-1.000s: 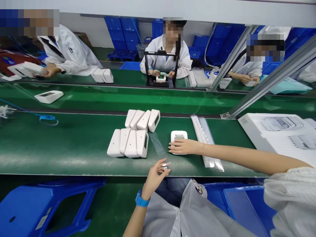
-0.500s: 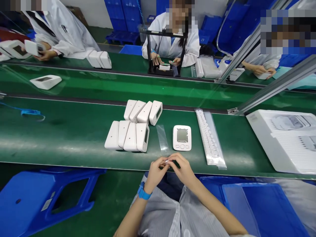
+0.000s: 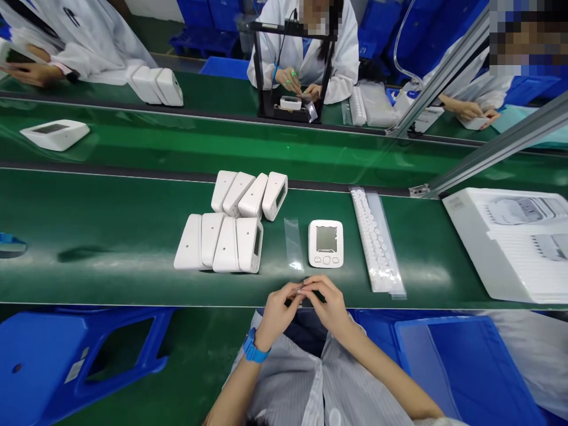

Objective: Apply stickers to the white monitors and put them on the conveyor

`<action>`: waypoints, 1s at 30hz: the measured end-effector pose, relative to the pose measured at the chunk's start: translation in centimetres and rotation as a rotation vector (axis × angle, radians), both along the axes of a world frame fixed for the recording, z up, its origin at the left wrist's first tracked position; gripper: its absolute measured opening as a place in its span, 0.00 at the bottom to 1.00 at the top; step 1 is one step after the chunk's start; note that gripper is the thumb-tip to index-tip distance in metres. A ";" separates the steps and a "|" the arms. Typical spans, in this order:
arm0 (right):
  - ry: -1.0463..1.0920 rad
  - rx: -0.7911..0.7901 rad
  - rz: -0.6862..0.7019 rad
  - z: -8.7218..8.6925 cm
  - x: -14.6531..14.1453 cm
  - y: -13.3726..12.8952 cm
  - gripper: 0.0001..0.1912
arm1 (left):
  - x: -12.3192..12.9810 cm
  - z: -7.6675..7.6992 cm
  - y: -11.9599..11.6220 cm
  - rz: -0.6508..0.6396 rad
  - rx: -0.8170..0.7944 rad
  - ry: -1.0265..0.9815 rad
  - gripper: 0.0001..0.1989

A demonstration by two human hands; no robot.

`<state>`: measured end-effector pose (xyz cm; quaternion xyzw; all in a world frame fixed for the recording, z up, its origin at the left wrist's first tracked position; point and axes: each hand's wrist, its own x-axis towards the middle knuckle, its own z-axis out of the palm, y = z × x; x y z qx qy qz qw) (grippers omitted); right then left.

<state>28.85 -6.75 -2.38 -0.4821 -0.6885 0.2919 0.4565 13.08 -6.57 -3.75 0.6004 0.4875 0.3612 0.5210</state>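
Note:
My left hand (image 3: 281,309) and my right hand (image 3: 327,303) meet at the front edge of the green bench, fingertips pinched together around something too small to make out. Just beyond them lies a clear plastic strip (image 3: 293,244). To its right a white device (image 3: 326,244) rests face up, with a grey screen and small buttons. Left of the strip, several white devices lean against each other in a front row (image 3: 226,244) and a back row (image 3: 252,195). A long clear bag of round white parts (image 3: 377,242) lies right of the single device.
A white box (image 3: 510,248) stands at the right of the bench. Behind, a green belt (image 3: 186,142) carries one white device (image 3: 57,135). Metal posts (image 3: 444,83) rise at right. Co-workers in white coats sit across. A blue stool (image 3: 39,361) is at lower left.
The view has shifted slightly. My hands stay pinched together at the bench edge. On the belt the white device has moved left, as has the blue cord on the bench.

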 end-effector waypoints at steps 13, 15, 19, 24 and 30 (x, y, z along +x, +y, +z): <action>-0.046 0.055 -0.027 0.5 -0.6 -0.6 0.07 | 0.5 -0.2 0.1 0.096 -0.033 0.025 0.08; -0.094 0.057 -0.044 0.9 0.4 0.1 0.06 | 0.6 -0.4 0.1 0.106 -0.047 0.014 0.08; -0.195 -0.001 -0.199 0.9 3.5 3.1 0.04 | 0.6 -0.8 0.0 0.119 -0.066 0.008 0.08; -0.316 0.003 -0.217 0.4 5.3 5.6 0.05 | 0.6 -0.9 0.0 0.122 -0.059 0.007 0.09; -0.327 -0.052 -0.190 0.5 5.2 5.8 0.05 | 0.7 -0.5 0.1 0.124 -0.050 0.008 0.08</action>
